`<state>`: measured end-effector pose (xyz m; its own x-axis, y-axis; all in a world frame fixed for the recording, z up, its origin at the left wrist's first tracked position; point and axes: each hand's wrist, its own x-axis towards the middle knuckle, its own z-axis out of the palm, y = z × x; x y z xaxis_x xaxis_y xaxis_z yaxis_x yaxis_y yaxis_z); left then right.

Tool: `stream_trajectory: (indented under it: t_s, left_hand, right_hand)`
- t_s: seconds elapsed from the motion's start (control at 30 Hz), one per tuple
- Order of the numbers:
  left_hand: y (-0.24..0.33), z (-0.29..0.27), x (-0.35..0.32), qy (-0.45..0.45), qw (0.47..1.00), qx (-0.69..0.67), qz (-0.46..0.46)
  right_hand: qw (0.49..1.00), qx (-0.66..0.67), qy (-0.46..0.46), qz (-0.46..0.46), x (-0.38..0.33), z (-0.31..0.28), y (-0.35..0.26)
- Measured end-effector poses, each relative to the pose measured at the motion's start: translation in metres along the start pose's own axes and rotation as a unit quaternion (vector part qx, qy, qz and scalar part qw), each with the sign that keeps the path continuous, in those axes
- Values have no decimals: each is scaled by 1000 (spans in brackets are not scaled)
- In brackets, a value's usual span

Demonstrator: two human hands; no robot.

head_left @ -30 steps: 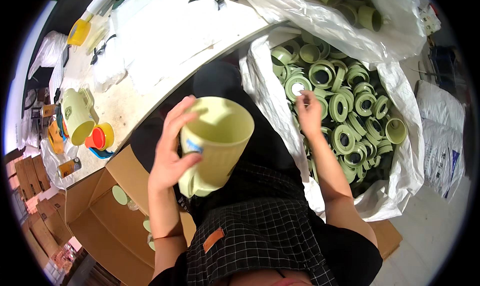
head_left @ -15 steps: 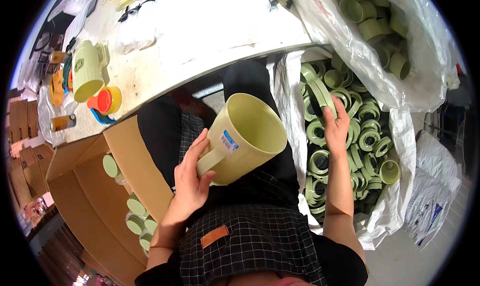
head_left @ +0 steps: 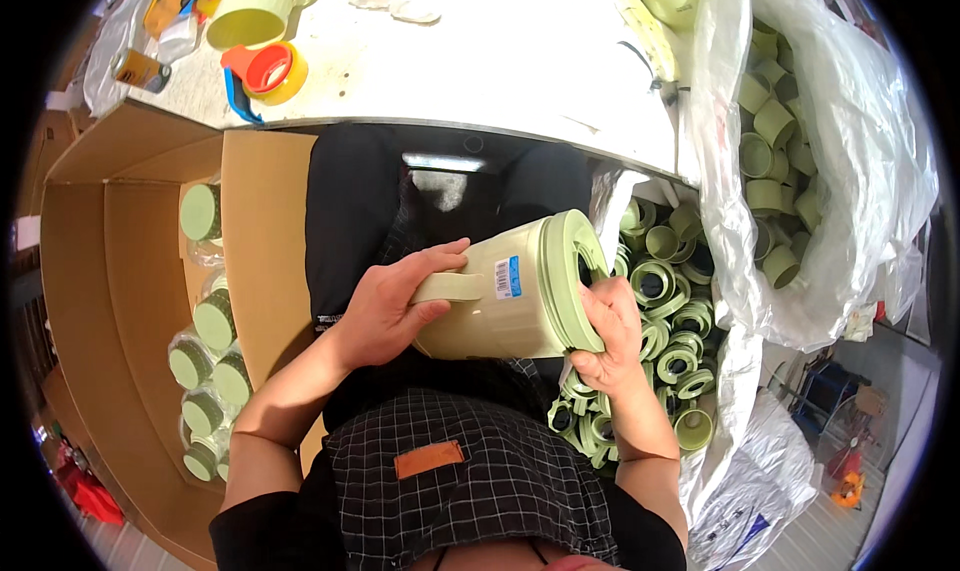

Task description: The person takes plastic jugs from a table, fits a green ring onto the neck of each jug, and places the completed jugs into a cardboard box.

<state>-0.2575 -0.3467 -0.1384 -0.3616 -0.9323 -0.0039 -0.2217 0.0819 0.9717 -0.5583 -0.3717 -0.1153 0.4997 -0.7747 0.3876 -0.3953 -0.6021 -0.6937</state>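
So we've got our left hand (head_left: 385,311) curled at the handle (head_left: 452,288) of a pale green jug (head_left: 505,326), probably so the body can't twist; the jug lies tipped on its side above our lap, mouth toward our right hand (head_left: 610,336). Guessing that angle keeps the mouth easy to reach.

Left fingers are partly bent, thumb below and fingers above, clamped around the handle end, though we can't tell if any go through the loop. Right hand is half closed on the green collar (head_left: 553,271) at the jug's mouth, thumb at its lower edge, fingers at the opening; how deep they go is hidden.

Just beyond our right hand, a white sack (head_left: 735,391) holds loads of green rings (head_left: 653,281), likely parked there for a short reach. Farther out that way, a clear bag (head_left: 890,151) has green cups (head_left: 773,123). Past our left hand there's a cardboard box (head_left: 75,271) with green-topped containers (head_left: 215,321). Ahead of both hands, the table (head_left: 480,61) has another jug (head_left: 250,16) and a yellow-and-red tape roll (head_left: 270,68).
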Motion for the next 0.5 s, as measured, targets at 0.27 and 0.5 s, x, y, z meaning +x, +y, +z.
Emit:
stream_trajectory:
  t_s: [0.27,0.5]
  left_hand:
    - [9,14,-4,12,995,98,0]
    - [28,32,-12,79,986,145,-11]
  right_hand:
    - [988,-42,-54,139,40,-5,-31]
    - [970,38,-33,239,51,-1,-8]
